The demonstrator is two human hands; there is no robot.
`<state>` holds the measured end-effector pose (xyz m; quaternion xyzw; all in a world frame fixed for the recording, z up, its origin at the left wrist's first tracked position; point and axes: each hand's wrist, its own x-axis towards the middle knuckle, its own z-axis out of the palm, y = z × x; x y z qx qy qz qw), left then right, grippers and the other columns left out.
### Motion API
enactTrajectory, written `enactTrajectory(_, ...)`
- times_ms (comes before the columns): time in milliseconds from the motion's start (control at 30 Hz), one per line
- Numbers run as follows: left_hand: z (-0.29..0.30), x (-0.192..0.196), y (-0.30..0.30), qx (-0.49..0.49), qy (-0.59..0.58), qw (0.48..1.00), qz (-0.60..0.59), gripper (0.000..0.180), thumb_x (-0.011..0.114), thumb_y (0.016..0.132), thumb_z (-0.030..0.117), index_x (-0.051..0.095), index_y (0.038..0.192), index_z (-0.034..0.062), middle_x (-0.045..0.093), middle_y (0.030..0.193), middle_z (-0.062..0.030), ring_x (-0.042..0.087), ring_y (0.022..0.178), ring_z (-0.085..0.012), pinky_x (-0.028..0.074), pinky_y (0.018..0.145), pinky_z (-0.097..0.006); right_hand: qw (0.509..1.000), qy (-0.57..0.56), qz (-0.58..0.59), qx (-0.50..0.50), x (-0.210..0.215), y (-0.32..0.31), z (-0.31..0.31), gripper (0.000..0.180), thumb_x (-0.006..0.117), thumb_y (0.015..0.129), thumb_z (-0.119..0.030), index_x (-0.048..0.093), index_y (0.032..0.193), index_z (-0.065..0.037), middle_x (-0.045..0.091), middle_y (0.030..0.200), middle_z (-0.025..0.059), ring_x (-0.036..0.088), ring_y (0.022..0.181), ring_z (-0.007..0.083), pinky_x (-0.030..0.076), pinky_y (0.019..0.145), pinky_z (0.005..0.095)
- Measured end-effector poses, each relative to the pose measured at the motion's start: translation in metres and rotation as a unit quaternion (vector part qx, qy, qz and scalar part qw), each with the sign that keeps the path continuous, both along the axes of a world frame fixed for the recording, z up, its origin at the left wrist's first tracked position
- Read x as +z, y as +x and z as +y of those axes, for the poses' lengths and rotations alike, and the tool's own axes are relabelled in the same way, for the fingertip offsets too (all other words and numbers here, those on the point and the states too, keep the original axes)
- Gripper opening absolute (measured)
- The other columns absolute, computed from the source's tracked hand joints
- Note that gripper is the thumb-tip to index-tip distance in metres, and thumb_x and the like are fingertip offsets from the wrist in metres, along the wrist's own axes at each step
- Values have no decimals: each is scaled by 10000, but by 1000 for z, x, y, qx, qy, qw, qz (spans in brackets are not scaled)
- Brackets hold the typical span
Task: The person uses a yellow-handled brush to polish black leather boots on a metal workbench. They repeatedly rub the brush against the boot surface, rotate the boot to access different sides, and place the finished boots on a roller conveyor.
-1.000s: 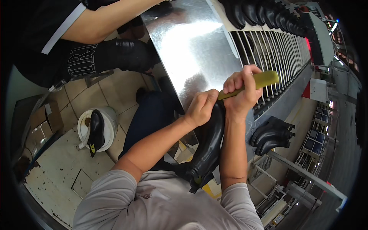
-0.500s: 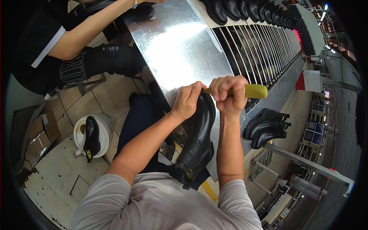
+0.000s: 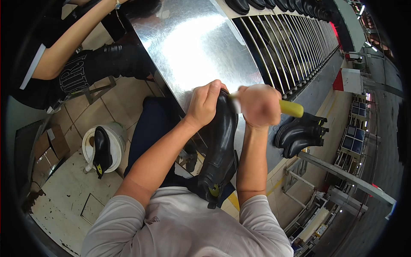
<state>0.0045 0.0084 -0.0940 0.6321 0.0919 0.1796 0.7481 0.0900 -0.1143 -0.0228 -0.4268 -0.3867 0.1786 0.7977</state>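
A black ankle boot [image 3: 221,137] lies lengthwise in front of me, toe away and heel toward my body. Its shaft opening, with a yellow-green patch inside, is near my shirt. My left hand [image 3: 204,102] is closed around the toe end, thumb on top along the toe's left side. Just right of the toe, my right hand [image 3: 259,107] is closed around a tool with a yellow-green handle [image 3: 292,109], whose butt sticks out to the right. The tool's front end, near the toe edge, is smeared by motion, so its kind cannot be made out.
A shiny metal table [image 3: 188,51] adjoins a roller conveyor [image 3: 282,47], with a row of black shoes [image 3: 291,6] beyond. More black boots [image 3: 299,133] stand at the right. Another black boot [image 3: 102,147] rests on a white bucket [image 3: 117,165]. At far left sits a co-worker [image 3: 55,55].
My right hand and the tool have shifted slightly right and down, and the handle's butt now tilts lower. My left hand still grips the toe. The view has shifted a little.
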Motion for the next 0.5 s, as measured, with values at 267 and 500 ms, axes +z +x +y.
enactTrajectory(267, -13, -19, 6, 32, 156, 986, -50, 491, 341, 1124, 245, 692, 927, -37, 691, 843, -126, 638, 795, -206, 503, 748, -331, 993, 8, 85, -84, 0, -61, -71, 320, 637, 980, -277, 626, 769, -36, 523, 542, 60, 452, 466, 218, 411, 539, 425)
enactTrajectory(500, -18, 2, 18, 112, 36, 991, 61, 509, 489, 1093, 364, 705, 876, -42, 691, 777, -114, 641, 746, -211, 504, 744, -359, 858, -6, 338, -388, 4, -176, -160, 262, 666, 993, -283, 610, 887, -50, 459, 576, 41, 468, 507, 184, 396, 523, 357)
